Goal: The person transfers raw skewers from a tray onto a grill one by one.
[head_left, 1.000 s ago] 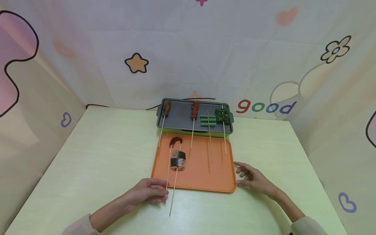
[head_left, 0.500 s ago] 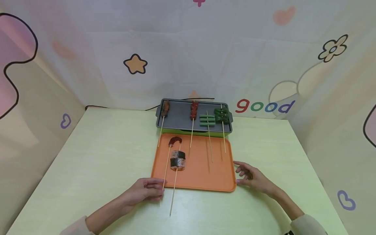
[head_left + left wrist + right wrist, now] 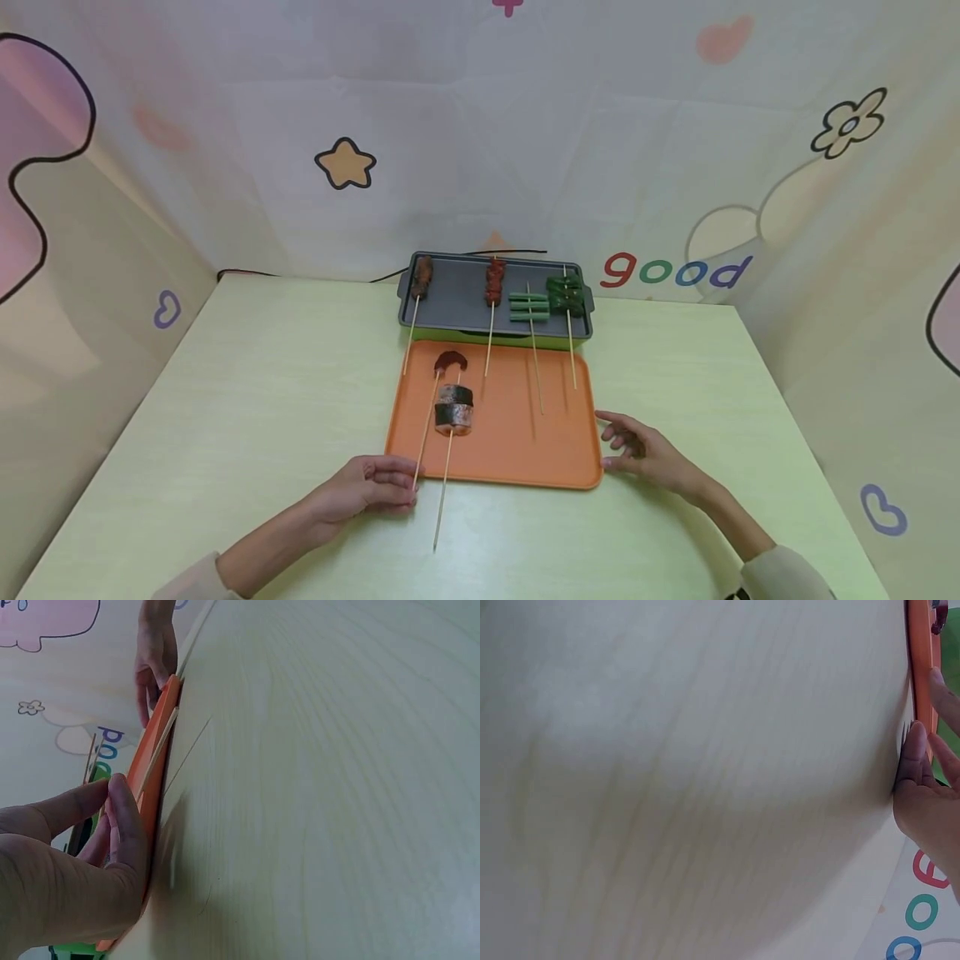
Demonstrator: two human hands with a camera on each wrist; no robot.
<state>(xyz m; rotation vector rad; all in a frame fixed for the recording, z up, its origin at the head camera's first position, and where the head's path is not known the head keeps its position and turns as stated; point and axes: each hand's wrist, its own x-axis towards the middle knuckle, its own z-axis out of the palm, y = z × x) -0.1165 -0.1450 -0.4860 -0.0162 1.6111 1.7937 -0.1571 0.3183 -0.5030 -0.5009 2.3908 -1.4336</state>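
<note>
In the head view, my left hand (image 3: pixel 367 492) pinches the stick of a skewer (image 3: pixel 427 429) between thumb and fingers, at the near left corner of the orange tray (image 3: pixel 525 454). A curved dark-red piece (image 3: pixel 450 361) tops that stick, over the tray's far left part. Just to its right lies a skewer with a thick black-and-silver banded piece (image 3: pixel 454 410), its stick reaching past the tray's near edge. At the tray's right edge, my right hand (image 3: pixel 648 454) touches the rim with its fingertips; the right wrist view shows its thumb (image 3: pixel 913 746) beside the rim.
Behind the tray stands a grey-topped green grill (image 3: pixel 457 304). On it lie a brown skewer (image 3: pixel 422 277), a red chunky skewer (image 3: pixel 494 282), a green-stick skewer (image 3: pixel 529 307) and a dark green leafy skewer (image 3: pixel 566 296), their sticks overhanging the tray. A printed curtain (image 3: pixel 480 150) surrounds the table (image 3: pixel 285 375).
My left hand has moved slightly left with the pinched stick, which leans more now. The curved dark-red piece has turned a little. My right hand stays at the tray's edge.
</note>
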